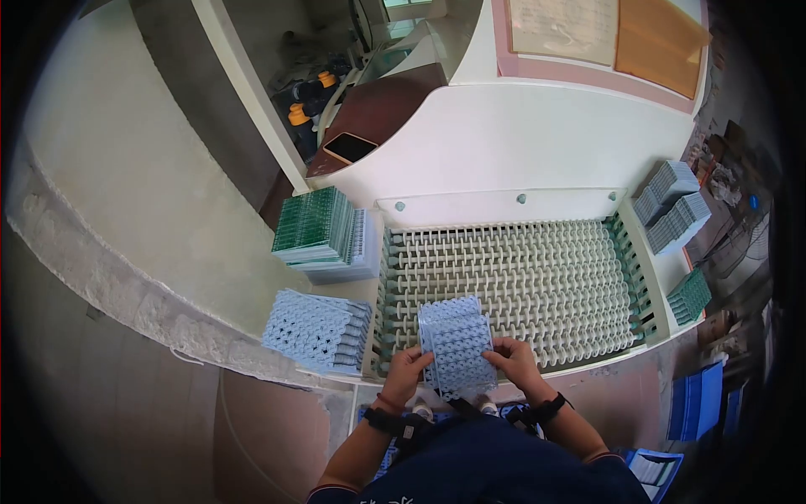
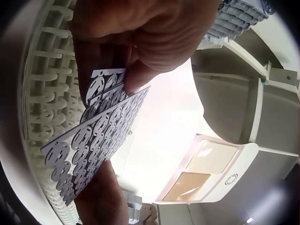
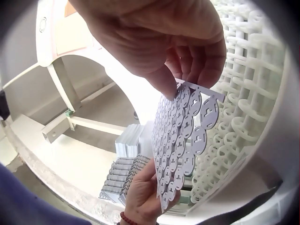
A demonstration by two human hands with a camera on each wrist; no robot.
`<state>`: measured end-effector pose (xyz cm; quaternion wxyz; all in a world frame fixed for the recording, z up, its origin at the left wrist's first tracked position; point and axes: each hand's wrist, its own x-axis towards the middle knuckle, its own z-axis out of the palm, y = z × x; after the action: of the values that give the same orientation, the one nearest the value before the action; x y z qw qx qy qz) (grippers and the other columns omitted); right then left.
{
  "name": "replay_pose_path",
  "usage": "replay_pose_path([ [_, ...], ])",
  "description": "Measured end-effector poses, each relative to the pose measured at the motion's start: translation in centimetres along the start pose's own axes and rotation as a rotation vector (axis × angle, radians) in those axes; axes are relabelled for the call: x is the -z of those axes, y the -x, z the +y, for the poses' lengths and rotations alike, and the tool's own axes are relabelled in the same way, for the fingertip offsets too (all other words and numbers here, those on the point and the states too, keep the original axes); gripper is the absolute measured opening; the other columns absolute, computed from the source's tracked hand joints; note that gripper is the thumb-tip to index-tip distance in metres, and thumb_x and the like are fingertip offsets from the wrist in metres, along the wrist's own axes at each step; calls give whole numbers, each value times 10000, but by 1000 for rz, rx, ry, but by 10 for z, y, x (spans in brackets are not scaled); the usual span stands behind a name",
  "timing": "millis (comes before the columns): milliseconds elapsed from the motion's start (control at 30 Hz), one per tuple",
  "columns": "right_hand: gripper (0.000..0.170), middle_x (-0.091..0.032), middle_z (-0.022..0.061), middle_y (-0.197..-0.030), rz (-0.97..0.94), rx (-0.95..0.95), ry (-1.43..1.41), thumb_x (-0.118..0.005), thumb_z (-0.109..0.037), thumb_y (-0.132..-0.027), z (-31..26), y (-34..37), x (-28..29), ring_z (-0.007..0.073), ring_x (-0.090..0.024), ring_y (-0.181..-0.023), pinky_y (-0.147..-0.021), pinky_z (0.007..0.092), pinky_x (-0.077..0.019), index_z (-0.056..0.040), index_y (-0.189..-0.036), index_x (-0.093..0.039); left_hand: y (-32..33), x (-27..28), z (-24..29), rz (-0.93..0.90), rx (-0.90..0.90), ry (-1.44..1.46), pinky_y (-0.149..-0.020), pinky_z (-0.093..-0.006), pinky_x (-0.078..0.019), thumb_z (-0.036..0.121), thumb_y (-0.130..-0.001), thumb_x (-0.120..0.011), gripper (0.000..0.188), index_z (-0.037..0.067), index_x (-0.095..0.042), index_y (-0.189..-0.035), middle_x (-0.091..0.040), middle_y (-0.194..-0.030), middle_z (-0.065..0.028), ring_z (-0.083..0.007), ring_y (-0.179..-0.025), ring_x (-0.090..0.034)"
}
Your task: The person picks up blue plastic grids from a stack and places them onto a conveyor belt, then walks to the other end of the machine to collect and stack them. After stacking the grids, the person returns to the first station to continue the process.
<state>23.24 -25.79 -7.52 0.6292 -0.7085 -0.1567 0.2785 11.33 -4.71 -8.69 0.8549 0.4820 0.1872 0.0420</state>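
Observation:
Two or more light blue perforated panels (image 1: 457, 349), overlapping and slightly offset, are held up between both hands above the front edge of the roller bed. The left hand (image 1: 405, 375) pinches their left edge; the right hand (image 1: 514, 363) pinches the right edge. In the left wrist view the left hand (image 2: 150, 33) has thumb and fingers on the panels (image 2: 101, 129), whose rows of rounded cut-outs show. From the right wrist view, the right hand (image 3: 164, 42) grips the upper edge of the panels (image 3: 180, 131), with the left hand (image 3: 143, 194) at the lower part.
White rollers (image 1: 520, 286) fill the bed. Left of it stand a green-topped stack (image 1: 315, 223) and a light blue panel stack (image 1: 315, 332). Grey-blue stacks (image 1: 672, 206) and green panels (image 1: 690, 296) lie right. A phone (image 1: 350, 148) rests on the dark red surface behind.

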Motion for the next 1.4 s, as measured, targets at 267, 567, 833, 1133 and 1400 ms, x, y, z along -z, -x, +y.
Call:
replay_pose_path([
  [267,126,-600,10,-683,17,-84,-65,-664,-79,-798,11,-10,20,56,-516,-564,-515,195,-417,14,-872,-622,-11,-2,-4,100,34,1,-620,-232,-488,70,-859,-592,160,-50,-625,-959,-651,-853,-57,-101,-706,-605],
  [567,194,-618,44,-682,128,-179,265,-680,-145,-774,26,-25,75,94,-567,-553,-446,226,-456,21,-864,-637,-36,6,0,452,-317,-1282,-722,-351,-466,253,-680,-746,444,2,-601,-1017,-613,-880,-136,-273,-810,-581],
  [833,209,-639,46,-718,251,-209,153,-689,-124,-756,32,-19,132,93,-571,-567,-449,224,-441,28,-893,-645,-40,-44,-2,-14,-628,-1590,-910,-398,-401,311,-716,-704,508,21,-557,-1107,-550,-1104,-160,-321,-1069,-486],
  [1133,324,-655,107,-773,626,319,978,-728,-173,-726,45,-27,179,245,-613,-639,-606,335,-493,3,-978,-628,-70,-91,-36,-369,-686,-1857,-995,-448,-335,332,-767,-654,497,58,-532,-1162,-532,-1199,-180,-334,-1163,-470],
  [1400,357,-634,98,-653,180,-136,364,-709,-318,-760,14,-21,106,176,-604,-557,-537,298,-474,18,-874,-663,-77,-94,-40,-518,-768,-1774,-942,-434,-410,229,-813,-600,371,54,-539,-1134,-545,-1170,-190,-373,-1101,-510],
])
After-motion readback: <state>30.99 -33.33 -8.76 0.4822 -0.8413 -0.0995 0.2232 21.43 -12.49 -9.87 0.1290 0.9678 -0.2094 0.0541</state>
